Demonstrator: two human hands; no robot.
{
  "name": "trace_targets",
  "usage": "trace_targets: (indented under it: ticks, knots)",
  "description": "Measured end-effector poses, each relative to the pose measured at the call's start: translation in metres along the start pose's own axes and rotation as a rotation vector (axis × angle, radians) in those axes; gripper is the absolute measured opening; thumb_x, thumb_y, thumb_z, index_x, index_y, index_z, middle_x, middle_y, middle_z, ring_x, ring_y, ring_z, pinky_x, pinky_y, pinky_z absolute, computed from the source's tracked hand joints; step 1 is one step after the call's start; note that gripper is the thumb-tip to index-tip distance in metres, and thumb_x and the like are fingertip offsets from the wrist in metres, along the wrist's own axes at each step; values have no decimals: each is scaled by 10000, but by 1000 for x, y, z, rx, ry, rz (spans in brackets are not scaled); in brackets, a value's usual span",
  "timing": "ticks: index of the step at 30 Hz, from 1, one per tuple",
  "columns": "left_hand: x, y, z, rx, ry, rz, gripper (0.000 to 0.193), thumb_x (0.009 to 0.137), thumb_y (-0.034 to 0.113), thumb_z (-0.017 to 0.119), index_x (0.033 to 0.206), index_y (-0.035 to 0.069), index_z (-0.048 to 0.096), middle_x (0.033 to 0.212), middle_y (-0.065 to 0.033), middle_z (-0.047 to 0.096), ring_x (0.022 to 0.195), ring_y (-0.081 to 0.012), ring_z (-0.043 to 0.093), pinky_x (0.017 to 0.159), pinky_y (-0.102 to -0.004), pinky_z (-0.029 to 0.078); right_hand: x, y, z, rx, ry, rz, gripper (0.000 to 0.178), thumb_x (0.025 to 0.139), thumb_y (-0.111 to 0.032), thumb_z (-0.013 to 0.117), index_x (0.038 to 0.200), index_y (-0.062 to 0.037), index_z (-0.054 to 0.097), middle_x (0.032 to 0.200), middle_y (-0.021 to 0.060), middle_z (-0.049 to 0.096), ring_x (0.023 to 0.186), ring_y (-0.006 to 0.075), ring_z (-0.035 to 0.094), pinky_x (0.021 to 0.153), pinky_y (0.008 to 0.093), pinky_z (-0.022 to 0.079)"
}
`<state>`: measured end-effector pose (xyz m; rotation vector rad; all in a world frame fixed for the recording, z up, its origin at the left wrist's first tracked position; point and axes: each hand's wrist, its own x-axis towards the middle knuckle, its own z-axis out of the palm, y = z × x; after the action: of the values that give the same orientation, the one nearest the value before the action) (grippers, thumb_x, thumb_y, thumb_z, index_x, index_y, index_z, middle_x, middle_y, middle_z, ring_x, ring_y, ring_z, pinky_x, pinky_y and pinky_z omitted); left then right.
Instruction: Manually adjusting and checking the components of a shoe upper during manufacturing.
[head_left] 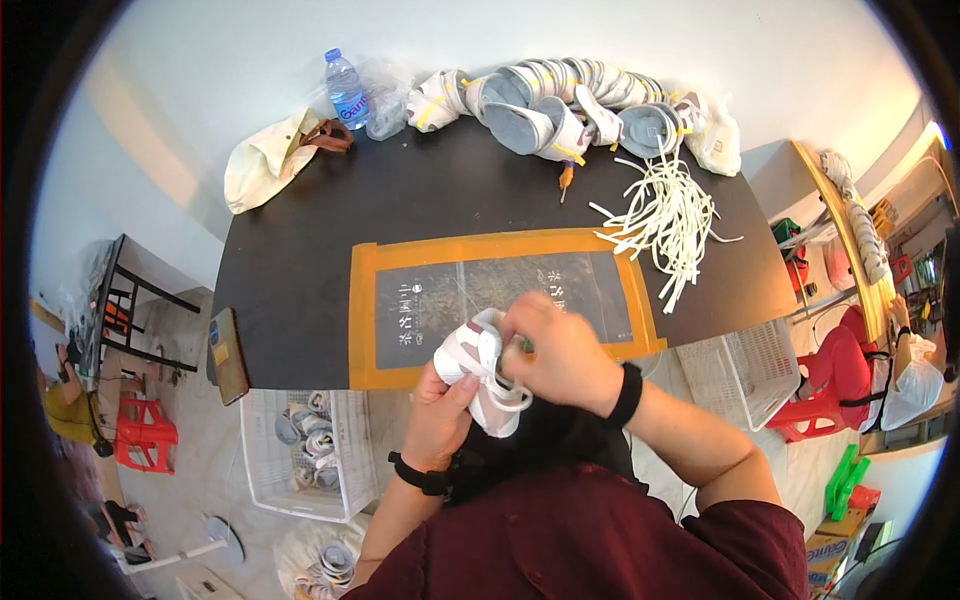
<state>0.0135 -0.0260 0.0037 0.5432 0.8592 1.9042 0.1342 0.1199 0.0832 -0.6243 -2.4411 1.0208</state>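
Note:
Near the table's front edge I hold a small white and pale pink shoe upper (465,352). My left hand (438,425) is closed around its lower left side, thumb on top. My right hand (565,355) is at the upper's opening, fingers curled in a pinch; a small greenish bit shows by the fingertips, too hidden to name. A white shoelace (526,402) bulges in a loop from the upper below that hand. Under both hands lies a clear printed sheet with an orange tape border (362,320). A bunch of white laces (670,220) lies to the right.
Several shoe uppers (545,130) line the table's back, near an orange-handled pointed tool (567,178). A water bottle (345,90), cloth bag (262,165) and phone (228,355) are on the left. White crates (360,450) stand below. Another person (845,360) sits at right.

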Motion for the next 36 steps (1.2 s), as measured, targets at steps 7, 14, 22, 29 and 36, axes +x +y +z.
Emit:
trace_targets:
  ticks: [7, 14, 22, 29, 36]
  knots:
    - [1, 2, 4, 15, -24, -37, 502, 933, 137, 647, 1383, 45, 445, 1315, -95, 575, 1209, -218, 552, 1054, -405, 416, 4, 12, -14, 122, -34, -13, 166, 812, -93, 624, 965, -36, 651, 1038, 156, 610, 989, 352, 614, 865, 389, 501]
    - [5, -3, 1, 19, 38, -16, 490, 941, 103, 624, 1379, 73, 406, 1321, -81, 558, 1215, -212, 540, 1063, -412, 412, -4, 18, 12, 439, -222, -28, 188, 836, -73, 640, 1015, -23, 667, 1054, 131, 619, 1020, 308, 612, 904, 356, 484]
    - [2, -1, -3, 24, 29, -84, 454, 944, 86, 629, 1365, 36, 466, 1306, -76, 574, 1192, -182, 555, 1038, -364, 431, 9, 21, 15, 153, -251, -90, 166, 822, -124, 622, 944, -12, 621, 977, 158, 624, 915, 370, 630, 793, 409, 514]
    - [5, 4, -1, -15, 87, -132, 422, 922, 65, 644, 1313, 51, 486, 1277, -74, 587, 1170, -191, 568, 1024, -368, 437, 17, 28, 3, 185, -355, 35, 264, 831, -84, 626, 1088, -24, 621, 1063, 117, 603, 1014, 292, 599, 887, 365, 481]
    - [7, 7, 3, 85, 92, -116, 422, 929, 71, 637, 1320, 54, 479, 1254, -68, 594, 1146, -179, 576, 989, -356, 457, 22, 37, 5, 384, -478, 35, 194, 800, -91, 642, 967, 7, 649, 1002, 163, 616, 941, 330, 614, 831, 382, 480]
